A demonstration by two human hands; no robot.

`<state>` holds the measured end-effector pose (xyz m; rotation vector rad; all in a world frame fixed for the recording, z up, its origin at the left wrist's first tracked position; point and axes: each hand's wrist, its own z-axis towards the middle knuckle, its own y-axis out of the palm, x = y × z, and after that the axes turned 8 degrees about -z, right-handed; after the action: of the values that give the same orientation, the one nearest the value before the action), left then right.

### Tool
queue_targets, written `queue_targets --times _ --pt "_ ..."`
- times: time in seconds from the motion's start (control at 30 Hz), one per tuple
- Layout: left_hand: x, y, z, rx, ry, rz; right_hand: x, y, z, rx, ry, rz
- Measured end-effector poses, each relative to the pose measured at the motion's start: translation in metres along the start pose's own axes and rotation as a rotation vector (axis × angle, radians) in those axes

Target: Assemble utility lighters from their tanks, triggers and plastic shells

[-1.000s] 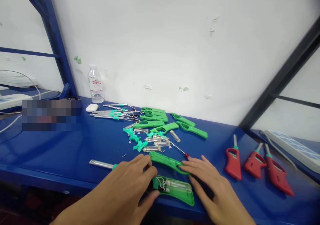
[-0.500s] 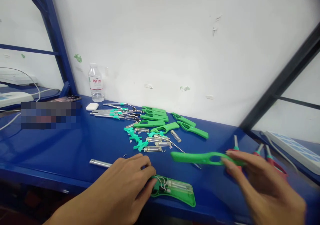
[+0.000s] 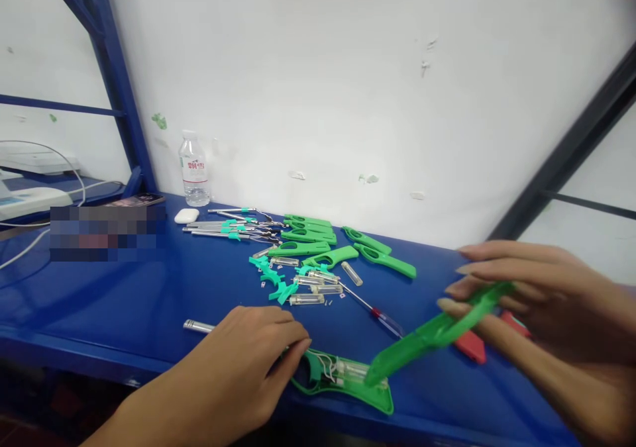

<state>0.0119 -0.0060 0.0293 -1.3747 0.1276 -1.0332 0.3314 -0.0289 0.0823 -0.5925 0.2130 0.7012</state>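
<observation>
My left hand (image 3: 248, 361) is closed around the neck end of an opened utility lighter (image 3: 355, 397) near the table's front edge. The lighter's metal tube (image 3: 197, 326) sticks out to the left of the hand. In its green half shell lie white wires, a green trigger and a clear fuel tank (image 3: 352, 369). My right hand (image 3: 546, 314) grips a loose green shell half (image 3: 422, 342) between thumb and fingers. This half is tilted, its lower end over the right part of the open lighter; whether they touch I cannot tell.
Behind lie green shell halves (image 3: 330, 256), turquoise triggers (image 3: 271, 277), fuel tanks (image 3: 307, 299) and metal tubes with wires (image 3: 218, 234). A screwdriver (image 3: 386, 321) lies mid-table, and red handles (image 3: 470, 346) sit beneath my right hand. A water bottle (image 3: 195, 175) stands by the wall.
The shell half in my right hand has swung from level to tilted, and its lower end has come down to the open lighter. My left hand keeps its hold.
</observation>
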Motion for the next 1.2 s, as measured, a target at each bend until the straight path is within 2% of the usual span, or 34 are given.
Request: queue_targets --times 0.07,0.27,0.47,0.57,0.67,0.8,0.93,1.03,1.13,1.2 --pt "-0.001 -0.002 0.001 0.011 0.013 0.001 -0.011 0.01 -0.005 -0.14 0.005 0.066" --pt "0.005 -0.004 -0.006 0.14 0.003 -0.061 -0.04 0.037 -0.002 -0.293 0.057 0.234" --pt "0.018 -0.001 -0.014 0.159 -0.094 -0.305 -0.069 0.063 -0.004 -0.345 -0.003 0.386" --pt "0.019 -0.003 -0.013 0.188 -0.15 -0.418 -0.073 0.068 -0.005 -0.379 -0.043 0.403" --pt "0.018 -0.009 -0.01 0.235 -0.188 -0.532 -0.067 0.065 -0.006 -0.429 -0.039 0.33" --pt "0.02 -0.015 -0.004 0.292 -0.149 -0.738 -0.06 0.06 -0.009 -0.579 -0.007 0.113" --pt "0.021 -0.013 0.002 0.321 -0.125 -0.836 -0.063 0.067 -0.009 -0.709 -0.019 0.077" --pt "0.016 -0.014 0.003 0.322 -0.151 -0.833 -0.062 0.068 -0.007 -0.703 -0.014 0.016" --pt "0.008 -0.022 0.003 0.396 -0.179 -0.823 -0.052 0.059 -0.008 -0.697 -0.005 -0.128" --pt "0.003 -0.03 0.003 0.388 -0.189 -0.788 -0.045 0.05 -0.01 -0.722 -0.016 -0.184"
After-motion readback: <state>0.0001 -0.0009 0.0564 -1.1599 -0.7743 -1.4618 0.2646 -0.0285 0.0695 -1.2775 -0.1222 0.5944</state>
